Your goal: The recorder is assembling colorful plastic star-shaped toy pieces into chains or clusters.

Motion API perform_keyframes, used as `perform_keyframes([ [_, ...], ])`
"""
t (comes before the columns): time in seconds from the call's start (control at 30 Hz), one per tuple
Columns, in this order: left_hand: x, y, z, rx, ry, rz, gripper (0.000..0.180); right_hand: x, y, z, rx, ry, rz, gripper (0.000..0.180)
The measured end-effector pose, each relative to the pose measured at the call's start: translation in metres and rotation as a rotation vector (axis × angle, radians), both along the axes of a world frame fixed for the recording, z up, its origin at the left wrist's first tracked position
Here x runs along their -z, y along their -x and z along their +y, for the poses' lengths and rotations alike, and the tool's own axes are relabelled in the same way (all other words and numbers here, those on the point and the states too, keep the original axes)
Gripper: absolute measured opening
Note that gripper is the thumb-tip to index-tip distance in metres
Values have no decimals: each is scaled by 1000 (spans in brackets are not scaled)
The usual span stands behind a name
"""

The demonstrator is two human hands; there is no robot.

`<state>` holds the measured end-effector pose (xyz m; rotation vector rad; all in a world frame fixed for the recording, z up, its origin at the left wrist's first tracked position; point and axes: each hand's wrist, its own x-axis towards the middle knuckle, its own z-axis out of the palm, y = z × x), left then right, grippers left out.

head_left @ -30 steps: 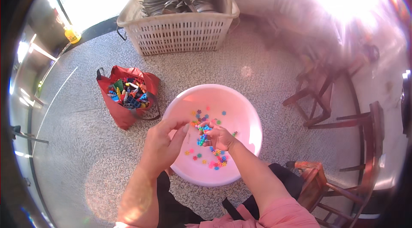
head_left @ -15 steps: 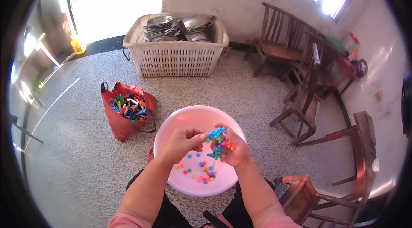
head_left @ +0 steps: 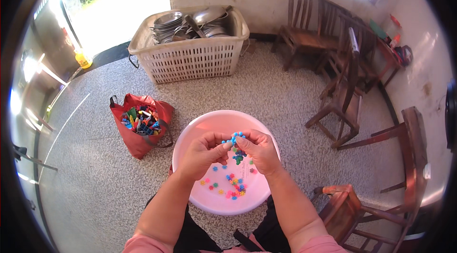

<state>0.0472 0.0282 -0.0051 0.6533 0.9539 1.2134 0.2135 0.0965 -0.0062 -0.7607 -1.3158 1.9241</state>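
Over a pink basin [head_left: 226, 120], my two hands meet at a small joined cluster of flower-shaped plastic connector pieces [head_left: 234, 139], blue on top. My left hand [head_left: 202, 156] pinches its left side between thumb and fingers. From the other side, my right hand [head_left: 263, 154] closes on it, thumb pressing near the middle. Green and dark pieces [head_left: 239, 156] hang below the fingers; whether they join the blue ones is partly hidden. On the basin's bottom lie several loose flower-shaped pieces [head_left: 234, 181] in pink, yellow, blue, red and green.
Left of the basin stands a red bag [head_left: 135, 136] full of colourful toy pieces. A white plastic crate [head_left: 190, 60] with metal dishes and pans is farther back. Wooden chairs [head_left: 340, 110] line the right side. A yellow container [head_left: 83, 59] sits by the bright doorway.
My right hand has turned and brought its thumb over the cluster, closing on it. Both hands now pinch the blue part; the orange pieces no longer show. The view has shifted slightly.
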Motion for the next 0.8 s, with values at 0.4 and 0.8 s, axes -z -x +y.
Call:
perform_keyframes([
  [0.4,0,0,-3,-30,-19,-223,17,4,-11,5,-72,374,352,17],
  [0.8,3,2,-2,-15,-112,94,20,2,-8,1,-71,115,-11,12],
])
